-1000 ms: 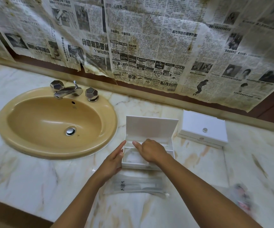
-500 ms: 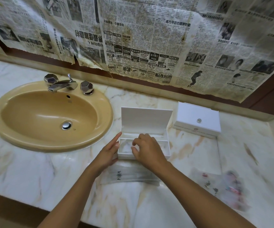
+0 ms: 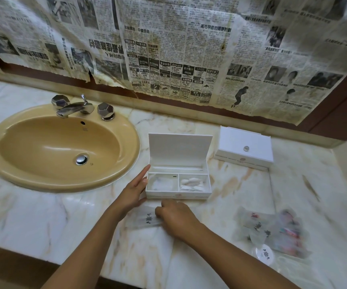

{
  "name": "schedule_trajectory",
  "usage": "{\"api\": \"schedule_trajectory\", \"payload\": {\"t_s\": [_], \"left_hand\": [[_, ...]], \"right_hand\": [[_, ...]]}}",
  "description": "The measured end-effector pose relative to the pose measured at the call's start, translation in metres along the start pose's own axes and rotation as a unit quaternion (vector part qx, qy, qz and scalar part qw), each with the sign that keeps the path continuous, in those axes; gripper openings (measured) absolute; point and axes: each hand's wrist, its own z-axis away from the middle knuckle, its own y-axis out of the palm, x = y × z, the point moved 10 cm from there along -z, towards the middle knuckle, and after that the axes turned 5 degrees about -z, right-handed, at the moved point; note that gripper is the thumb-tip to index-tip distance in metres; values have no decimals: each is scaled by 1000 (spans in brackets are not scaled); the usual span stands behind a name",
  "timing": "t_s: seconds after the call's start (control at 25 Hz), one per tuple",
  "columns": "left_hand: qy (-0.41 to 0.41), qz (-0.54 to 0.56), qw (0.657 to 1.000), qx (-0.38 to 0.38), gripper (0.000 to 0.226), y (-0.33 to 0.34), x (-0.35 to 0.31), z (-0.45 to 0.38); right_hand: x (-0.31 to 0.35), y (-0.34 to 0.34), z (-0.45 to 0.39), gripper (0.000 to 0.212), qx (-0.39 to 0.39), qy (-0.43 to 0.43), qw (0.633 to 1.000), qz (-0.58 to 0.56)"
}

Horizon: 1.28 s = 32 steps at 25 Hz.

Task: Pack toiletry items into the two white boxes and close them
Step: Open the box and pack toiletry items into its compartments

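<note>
An open white box [image 3: 178, 193] stands on the marble counter with its lid up. Its left compartment holds a clear packet [image 3: 161, 183] and its right one cotton swabs [image 3: 191, 183]. My left hand [image 3: 134, 191] rests with straight fingers against the box's left end. My right hand [image 3: 175, 216] lies just in front of the box on a long clear sachet [image 3: 145, 220] with a dark logo; its fingers curl down onto the sachet. A second white box [image 3: 244, 148] sits shut at the back right.
A tan sink [image 3: 60, 147] with a chrome tap [image 3: 74, 106] takes up the left of the counter. A blurred heap of wrapped toiletry packets [image 3: 272, 230] and a small round white item [image 3: 264, 255] lie at the front right. Newspaper covers the wall behind.
My right hand has come out of the box's left compartment and down onto the sachet in front of it. My left hand stays at the box's left end.
</note>
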Motion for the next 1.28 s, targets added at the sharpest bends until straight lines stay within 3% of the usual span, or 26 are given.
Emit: {"api": "schedule_trajectory", "payload": {"t_s": [0.6,0.92,1.08,1.28], "left_hand": [[3,-76,997,0,43,-3,0,-1],[-18,-14,1000,5,36,0,0,1],[-8,-15,1000,14,37,1,-2,2],[-5,-7,1000,14,37,0,1,-2]], "right_hand": [[-9,-77,-3,15,-110,48,993,-8],[-52,-150,-11,22,-252,108,962,13],[-64,-149,-27,18,-220,137,966,6],[-74,-120,-52,41,-124,143,980,52]]}}
